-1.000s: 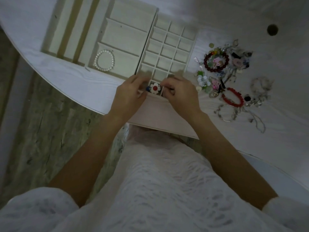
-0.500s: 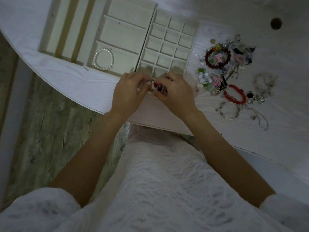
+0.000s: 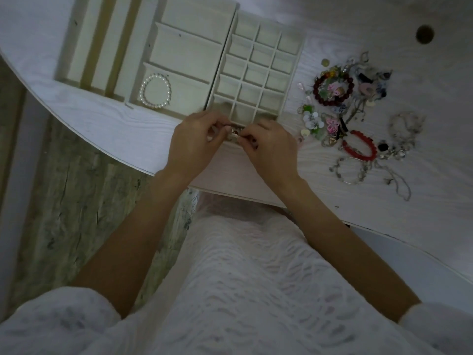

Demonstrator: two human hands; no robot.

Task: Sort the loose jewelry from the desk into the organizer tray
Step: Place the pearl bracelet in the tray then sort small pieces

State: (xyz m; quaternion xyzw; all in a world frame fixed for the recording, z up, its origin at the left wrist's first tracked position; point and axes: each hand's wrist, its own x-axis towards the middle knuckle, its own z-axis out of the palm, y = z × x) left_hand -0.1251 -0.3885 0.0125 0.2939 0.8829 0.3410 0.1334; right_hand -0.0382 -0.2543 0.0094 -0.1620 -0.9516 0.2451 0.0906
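Pinching from both sides, the left hand (image 3: pixel 194 142) and the right hand (image 3: pixel 268 147) hold one small jewelry piece (image 3: pixel 234 132) between their fingertips, directly over the near edge of the organizer tray (image 3: pixel 291 80), at its front row of small compartments. Most of the piece is hidden by the fingers; only a glint of pale metal and a reddish spot show, so its type cannot be confirmed. It is judged light, rigid and small enough to slip, with possibly delicate attached parts; grip the solid body rather than any ornament, and lower it into a compartment instead of dropping it. A pearl bracelet (image 3: pixel 155 91) already lies in a wide compartment. The remaining loose jewelry (image 3: pixel 350 119) lies tangled on the desk (image 3: pixel 409 213) to the right of the tray.
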